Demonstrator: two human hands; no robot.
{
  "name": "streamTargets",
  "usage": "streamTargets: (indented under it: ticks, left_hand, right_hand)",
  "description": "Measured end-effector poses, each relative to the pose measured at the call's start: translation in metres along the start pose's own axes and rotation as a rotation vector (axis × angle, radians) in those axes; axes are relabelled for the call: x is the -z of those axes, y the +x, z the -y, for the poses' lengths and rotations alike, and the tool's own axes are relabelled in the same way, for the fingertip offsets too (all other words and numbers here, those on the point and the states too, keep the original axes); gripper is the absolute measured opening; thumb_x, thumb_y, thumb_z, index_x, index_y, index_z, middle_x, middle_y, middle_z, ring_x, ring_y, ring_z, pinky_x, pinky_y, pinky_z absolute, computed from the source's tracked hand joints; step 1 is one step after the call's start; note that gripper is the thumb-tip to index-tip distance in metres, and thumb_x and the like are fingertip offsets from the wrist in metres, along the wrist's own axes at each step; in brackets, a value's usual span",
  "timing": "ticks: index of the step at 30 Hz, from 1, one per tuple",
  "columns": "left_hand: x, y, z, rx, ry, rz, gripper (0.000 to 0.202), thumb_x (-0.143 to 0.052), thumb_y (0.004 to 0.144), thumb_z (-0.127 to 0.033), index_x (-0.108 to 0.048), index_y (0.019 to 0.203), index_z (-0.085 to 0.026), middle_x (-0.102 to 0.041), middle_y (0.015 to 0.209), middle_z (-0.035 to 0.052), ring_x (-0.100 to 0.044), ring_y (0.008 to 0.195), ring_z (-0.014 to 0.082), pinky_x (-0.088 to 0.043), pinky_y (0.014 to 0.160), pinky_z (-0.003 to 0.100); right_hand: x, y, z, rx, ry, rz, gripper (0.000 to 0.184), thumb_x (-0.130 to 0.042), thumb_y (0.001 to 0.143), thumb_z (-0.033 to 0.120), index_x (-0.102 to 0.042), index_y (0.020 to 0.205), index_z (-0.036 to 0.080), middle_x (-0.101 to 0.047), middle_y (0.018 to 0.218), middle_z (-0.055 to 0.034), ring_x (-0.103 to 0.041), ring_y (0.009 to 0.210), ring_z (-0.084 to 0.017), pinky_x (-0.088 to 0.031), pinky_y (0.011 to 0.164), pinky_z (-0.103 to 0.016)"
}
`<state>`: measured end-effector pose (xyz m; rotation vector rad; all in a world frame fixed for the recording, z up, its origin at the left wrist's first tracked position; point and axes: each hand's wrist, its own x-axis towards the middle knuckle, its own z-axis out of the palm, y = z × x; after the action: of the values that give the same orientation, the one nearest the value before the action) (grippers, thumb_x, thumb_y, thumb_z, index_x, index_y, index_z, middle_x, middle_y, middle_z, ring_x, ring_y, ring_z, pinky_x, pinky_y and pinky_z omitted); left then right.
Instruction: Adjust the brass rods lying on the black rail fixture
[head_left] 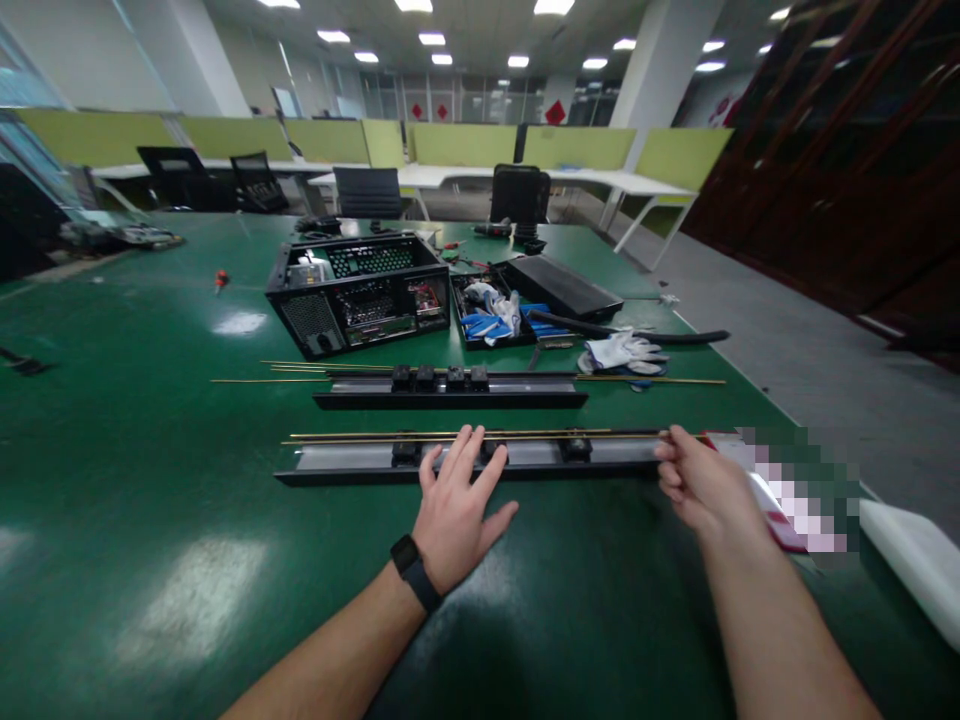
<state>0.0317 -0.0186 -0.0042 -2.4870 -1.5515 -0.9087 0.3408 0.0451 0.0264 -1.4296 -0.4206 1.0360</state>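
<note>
A long black rail (345, 463) with small black blocks and thin brass rods (360, 436) on it lies across the green table in front of me. My left hand (459, 510) rests on its middle with fingers spread flat, a black watch on the wrist. At the rail's right end my right hand (694, 482) has its fingers curled, pinching the end of the rail or rods. A second black rail (525, 393) carrying several black blocks lies parallel just beyond.
Behind the rails stand an open black computer case (356, 290), a black tray (491, 315) with blue and white items, a flat black panel (566, 285), white gloves (622, 350) and a black hose (675, 337). The table's right edge (750, 385) drops to the floor. Office chairs line the back.
</note>
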Motion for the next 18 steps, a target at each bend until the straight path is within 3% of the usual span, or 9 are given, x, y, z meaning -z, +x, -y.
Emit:
streamTargets:
  ticks: [14,18]
  left_hand:
    - [0.000,0.000,0.001,0.004,0.006,0.004,0.056,-0.066,0.093,-0.038,-0.053,0.146,-0.025,-0.039,0.161,0.0171,-0.034,0.151,0.0341,-0.026,0.116,0.059]
    - [-0.001,0.000,0.002,0.007,0.002,0.005,0.056,-0.066,0.093,-0.038,-0.052,0.146,-0.025,-0.038,0.162,0.0168,-0.034,0.151,0.0338,-0.026,0.116,0.058]
  right_hand:
    - [-0.017,-0.023,-0.007,-0.122,-0.087,0.252,0.014,-0.070,0.089,0.025,-0.066,0.085,0.013,-0.063,0.061,-0.0010,-0.033,0.028,-0.004,-0.018,0.022,-0.015]
    - [-0.014,-0.019,-0.010,-0.082,-0.091,0.221,0.018,-0.073,0.087,0.029,-0.062,0.080,0.015,-0.063,0.060,-0.0010,-0.034,0.027,-0.005,-0.020,0.022,-0.015]
